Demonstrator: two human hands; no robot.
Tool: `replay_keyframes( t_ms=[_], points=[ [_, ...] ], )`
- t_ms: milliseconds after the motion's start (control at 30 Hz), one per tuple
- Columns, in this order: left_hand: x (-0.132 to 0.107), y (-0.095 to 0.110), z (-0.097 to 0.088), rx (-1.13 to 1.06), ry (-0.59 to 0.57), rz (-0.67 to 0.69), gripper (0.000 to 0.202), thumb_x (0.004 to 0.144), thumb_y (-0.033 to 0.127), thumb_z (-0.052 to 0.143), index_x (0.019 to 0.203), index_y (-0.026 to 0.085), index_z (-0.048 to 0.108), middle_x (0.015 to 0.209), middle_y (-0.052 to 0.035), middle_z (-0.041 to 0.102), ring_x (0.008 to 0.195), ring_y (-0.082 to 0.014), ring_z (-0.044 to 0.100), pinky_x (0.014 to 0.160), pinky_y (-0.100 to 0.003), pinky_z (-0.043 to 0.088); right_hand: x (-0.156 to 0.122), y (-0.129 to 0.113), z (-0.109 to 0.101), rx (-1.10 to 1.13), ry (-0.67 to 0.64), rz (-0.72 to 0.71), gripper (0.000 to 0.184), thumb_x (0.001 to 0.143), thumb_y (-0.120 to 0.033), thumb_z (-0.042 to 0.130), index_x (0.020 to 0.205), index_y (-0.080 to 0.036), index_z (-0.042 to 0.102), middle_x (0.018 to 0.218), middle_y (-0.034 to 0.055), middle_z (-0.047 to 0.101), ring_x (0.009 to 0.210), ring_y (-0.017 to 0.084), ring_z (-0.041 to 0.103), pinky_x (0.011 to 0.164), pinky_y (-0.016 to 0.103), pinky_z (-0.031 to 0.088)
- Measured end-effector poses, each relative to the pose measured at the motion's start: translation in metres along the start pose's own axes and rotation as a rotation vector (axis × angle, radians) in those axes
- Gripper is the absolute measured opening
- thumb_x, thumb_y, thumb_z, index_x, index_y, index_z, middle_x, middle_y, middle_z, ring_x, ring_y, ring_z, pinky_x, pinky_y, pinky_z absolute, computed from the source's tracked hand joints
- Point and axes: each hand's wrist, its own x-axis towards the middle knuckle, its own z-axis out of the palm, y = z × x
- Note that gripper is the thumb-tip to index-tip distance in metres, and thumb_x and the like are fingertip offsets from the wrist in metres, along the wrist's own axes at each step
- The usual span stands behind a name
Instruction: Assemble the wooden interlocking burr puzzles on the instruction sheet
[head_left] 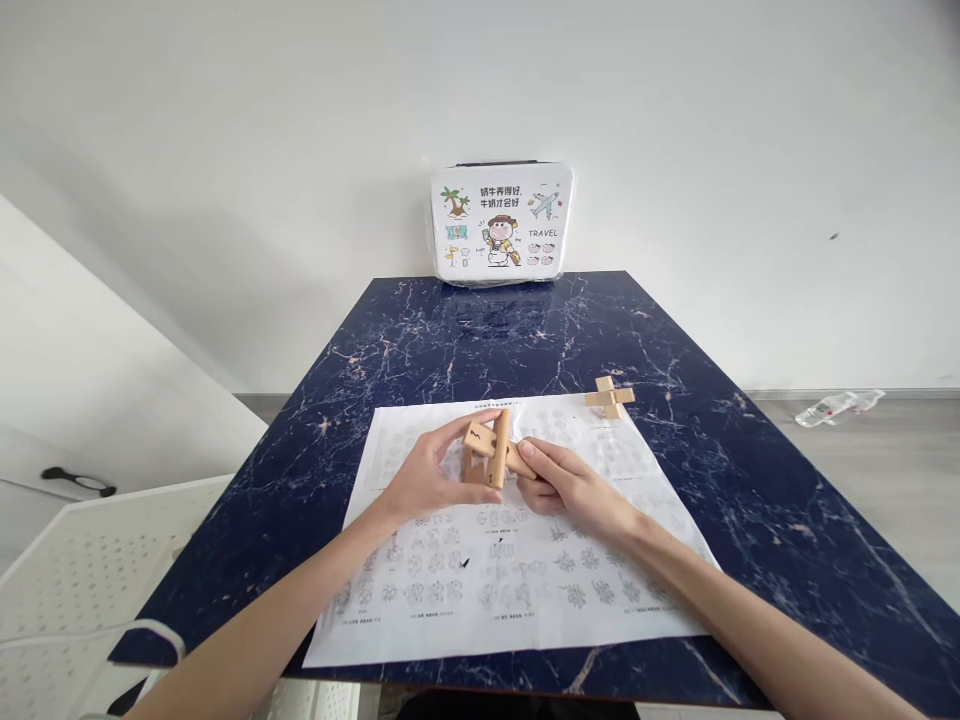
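Centrally, in the head camera's view, crossed wooden pieces (499,455) are held above a printed paper sheet (420,642) on a blue marbled table (637,340). The left hand (426,468) grasps them, thumb and fingers at opposite ends of one bar. The right hand (564,482) pinches the right end of the slanting bar (480,440). A small wooden cross (612,398) rests at the sheet's far right corner. Beyond, a white cartoon case (504,262) stands by the wall (262,130); right, a clear bottle (829,408) lies on the floor (892,480).
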Motion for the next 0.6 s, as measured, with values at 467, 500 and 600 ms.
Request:
replay_keyframes(
  t_ms=[467,500,600],
  points=[
    [0.0003,0.0035,0.0039,0.035,-0.055,-0.063,0.095,0.063,0.037,0.103,0.148,0.034,0.061,0.153,-0.0092,0.062,0.144,-0.0380,0.054,0.123,-0.058,0.037,0.0018,0.0076,0.0026,0.029,-0.010,-0.013,0.047,0.107,-0.061,0.053,0.081,-0.024,0.040,0.070,-0.0078,0.025,0.058,0.012,0.016,0.055,0.033,0.017],
    [0.0003,0.0028,0.0033,0.034,-0.058,-0.058,0.095,0.064,0.037,0.102,0.148,0.034,0.060,0.154,-0.0090,0.062,0.145,-0.0378,0.053,0.123,-0.058,0.036,0.0019,0.0078,0.0020,0.042,-0.023,-0.013,0.047,0.107,-0.060,0.053,0.081,-0.024,0.040,0.071,-0.0078,0.025,0.059,0.012,0.016,0.055,0.033,0.017],
    [0.0001,0.0012,0.0021,0.022,-0.069,-0.048,0.094,0.065,0.038,0.102,0.149,0.033,0.060,0.155,-0.0096,0.061,0.147,-0.0384,0.051,0.125,-0.060,0.033,0.0017,0.0069,0.0013,0.093,-0.053,-0.004,0.044,0.108,-0.057,0.053,0.083,-0.023,0.041,0.072,-0.0077,0.026,0.059,0.012,0.016,0.056,0.032,0.016]
  ],
)
